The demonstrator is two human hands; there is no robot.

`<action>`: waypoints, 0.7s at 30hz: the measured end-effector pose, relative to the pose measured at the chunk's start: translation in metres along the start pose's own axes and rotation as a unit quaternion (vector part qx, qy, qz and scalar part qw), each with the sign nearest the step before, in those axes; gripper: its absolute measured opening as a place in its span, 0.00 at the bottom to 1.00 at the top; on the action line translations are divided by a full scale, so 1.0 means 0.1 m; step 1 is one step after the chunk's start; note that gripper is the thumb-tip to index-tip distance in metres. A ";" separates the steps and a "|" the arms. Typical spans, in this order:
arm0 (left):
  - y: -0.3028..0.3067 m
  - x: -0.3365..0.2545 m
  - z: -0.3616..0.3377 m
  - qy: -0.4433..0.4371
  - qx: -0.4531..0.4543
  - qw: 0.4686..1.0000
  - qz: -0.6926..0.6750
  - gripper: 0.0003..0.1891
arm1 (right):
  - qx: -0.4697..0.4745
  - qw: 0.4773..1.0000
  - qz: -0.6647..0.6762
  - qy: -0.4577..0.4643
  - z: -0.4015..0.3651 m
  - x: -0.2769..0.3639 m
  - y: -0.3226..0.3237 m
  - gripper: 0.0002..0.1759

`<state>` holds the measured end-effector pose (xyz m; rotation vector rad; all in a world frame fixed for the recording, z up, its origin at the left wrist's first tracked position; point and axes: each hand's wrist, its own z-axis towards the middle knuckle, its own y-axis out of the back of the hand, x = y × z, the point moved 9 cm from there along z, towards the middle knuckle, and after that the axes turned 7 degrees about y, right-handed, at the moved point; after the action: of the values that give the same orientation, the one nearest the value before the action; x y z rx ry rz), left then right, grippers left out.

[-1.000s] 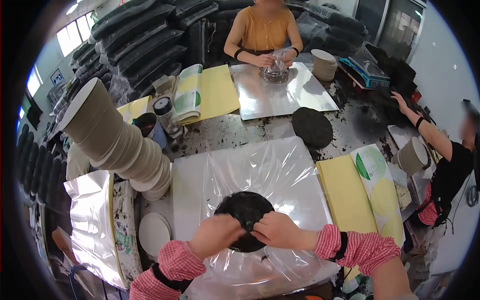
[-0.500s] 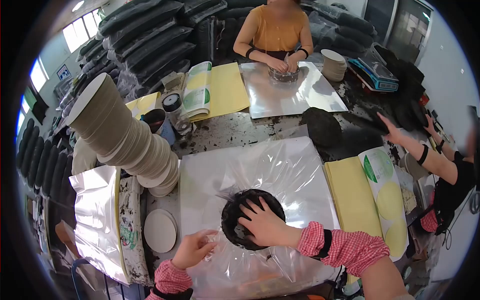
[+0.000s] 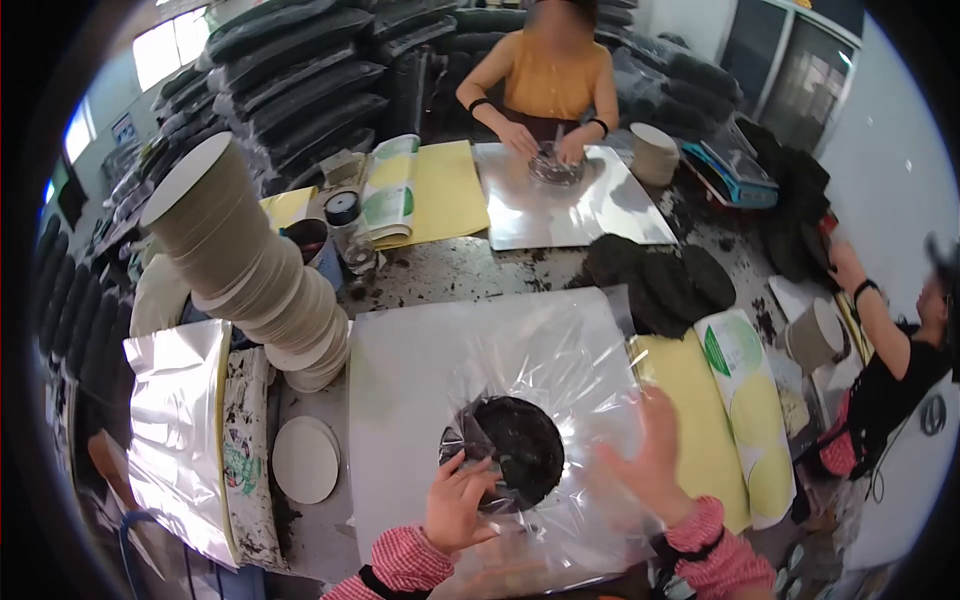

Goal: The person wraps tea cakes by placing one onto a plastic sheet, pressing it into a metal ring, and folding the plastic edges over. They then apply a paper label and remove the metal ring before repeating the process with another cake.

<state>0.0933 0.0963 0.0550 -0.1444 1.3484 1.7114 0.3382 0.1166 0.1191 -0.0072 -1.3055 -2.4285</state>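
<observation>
A dark, round, flat cake of compressed material (image 3: 528,445) lies on a clear plastic film (image 3: 590,360) spread over a pale square board (image 3: 400,350). My left hand (image 3: 460,505) is at the cake's lower left edge, its bent fingers gripping the film, which is folded over the cake's left side. Over the film to the right of the cake, my right hand (image 3: 655,455) is raised with thumb and fingers apart. It is smeared by motion and nothing shows in it.
A tall leaning stack of round pale discs (image 3: 245,250) stands at left, near more discs (image 3: 306,460). Printed yellow sheets (image 3: 690,400) lie right. Several dark cakes (image 3: 665,285) sit behind the board. One co-worker (image 3: 550,85) works opposite, another (image 3: 880,340) at right.
My right hand has lifted off the cake and moved right. My left hand has moved right to the cake, bringing film over its left side. More dark cakes now lie behind the board.
</observation>
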 end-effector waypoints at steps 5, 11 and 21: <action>-0.15 0.17 0.04 0.155 -0.069 0.985 0.014 0.14 | 0.356 0.761 0.417 -0.348 -0.96 -0.68 -0.45 0.28; -0.10 0.15 0.09 0.250 -0.101 0.962 0.052 0.23 | 0.147 0.939 0.283 -0.130 -0.73 -0.79 -0.61 0.61; 0.27 0.30 0.19 0.193 -0.187 0.918 -0.292 0.45 | 0.127 0.951 0.252 0.129 0.00 1.15 -1.08 0.28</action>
<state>0.0649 0.1297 0.0638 -1.0451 1.0718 1.4325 0.1959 0.1322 0.0536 0.0392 -1.2957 -1.7602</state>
